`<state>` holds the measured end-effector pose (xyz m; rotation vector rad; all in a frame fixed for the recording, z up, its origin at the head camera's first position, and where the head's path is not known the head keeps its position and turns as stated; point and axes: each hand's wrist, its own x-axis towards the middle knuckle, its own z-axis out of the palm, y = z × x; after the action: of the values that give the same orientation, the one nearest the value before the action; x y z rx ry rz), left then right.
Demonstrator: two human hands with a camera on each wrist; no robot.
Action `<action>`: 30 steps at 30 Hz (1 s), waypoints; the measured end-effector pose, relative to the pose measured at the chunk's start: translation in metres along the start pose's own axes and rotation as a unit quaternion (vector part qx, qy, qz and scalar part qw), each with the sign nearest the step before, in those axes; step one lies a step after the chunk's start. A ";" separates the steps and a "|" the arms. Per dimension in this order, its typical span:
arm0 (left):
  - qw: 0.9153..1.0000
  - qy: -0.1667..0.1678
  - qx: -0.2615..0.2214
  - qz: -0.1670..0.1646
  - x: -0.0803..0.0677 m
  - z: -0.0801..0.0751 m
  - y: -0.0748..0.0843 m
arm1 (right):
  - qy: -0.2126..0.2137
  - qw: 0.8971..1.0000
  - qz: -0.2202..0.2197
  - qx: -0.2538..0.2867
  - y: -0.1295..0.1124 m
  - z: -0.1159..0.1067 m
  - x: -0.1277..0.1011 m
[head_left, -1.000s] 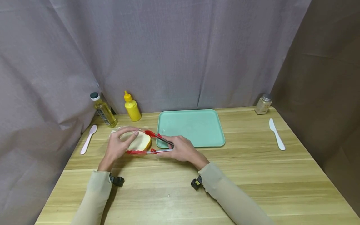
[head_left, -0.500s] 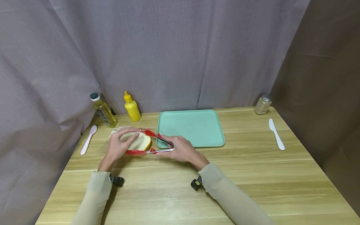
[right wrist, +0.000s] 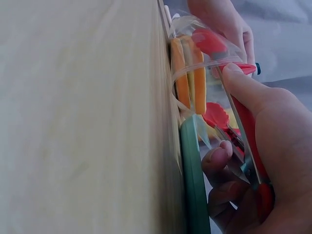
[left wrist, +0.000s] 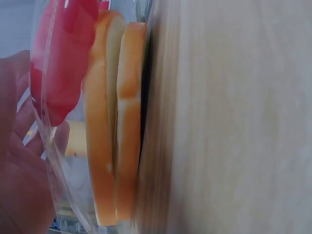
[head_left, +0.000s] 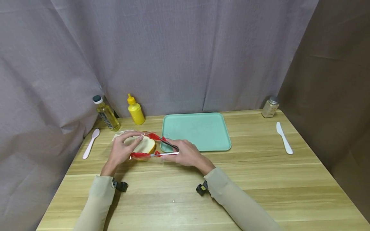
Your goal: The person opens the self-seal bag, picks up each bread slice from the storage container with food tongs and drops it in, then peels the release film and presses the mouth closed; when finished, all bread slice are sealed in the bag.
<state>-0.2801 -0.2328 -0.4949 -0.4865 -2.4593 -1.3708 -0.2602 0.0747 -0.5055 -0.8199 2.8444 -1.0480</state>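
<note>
A clear plastic bag (head_left: 127, 136) with two slices of bread (head_left: 144, 146) lies on the wooden table, left of a mint-green tray (head_left: 196, 130). My left hand (head_left: 127, 146) curls over the bag and holds it from the left. My right hand (head_left: 180, 153) grips metal tongs (head_left: 162, 150) with red tips, whose two arms reach into the bag, one on each side of the bread. The left wrist view shows the two slices (left wrist: 117, 136) side by side with a red tong tip (left wrist: 63, 63) against the outer one. In the right wrist view my fingers (right wrist: 229, 156) squeeze the tongs (right wrist: 243, 117).
An oil bottle (head_left: 106, 113) and a yellow squeeze bottle (head_left: 136, 109) stand at the back left, with a white spoon (head_left: 91, 142) in front of them. At the back right stands a small jar (head_left: 270, 106), and a white knife (head_left: 284, 138) lies by it. A grey curtain hangs behind the table.
The tongs' lower arm has lifted a touch toward the bread. Both hands otherwise stay where they were.
</note>
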 end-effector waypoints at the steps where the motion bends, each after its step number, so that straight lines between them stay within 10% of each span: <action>1: 1.000 0.001 -0.001 0.001 0.000 0.000 0.000 | 0.001 1.000 0.000 0.001 0.000 0.000 0.000; 22: 1.000 -0.001 -0.001 0.010 -0.001 0.000 -0.002 | -0.010 1.000 -0.010 0.026 -0.001 0.001 -0.002; 30: 0.998 0.046 -0.028 0.033 -0.001 0.001 -0.002 | -0.019 1.000 -0.004 0.024 0.000 0.001 -0.002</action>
<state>-0.2804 -0.2328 -0.4971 -0.5008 -2.3175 -1.4064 -0.2583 0.0753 -0.5066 -0.8388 2.7747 -1.0853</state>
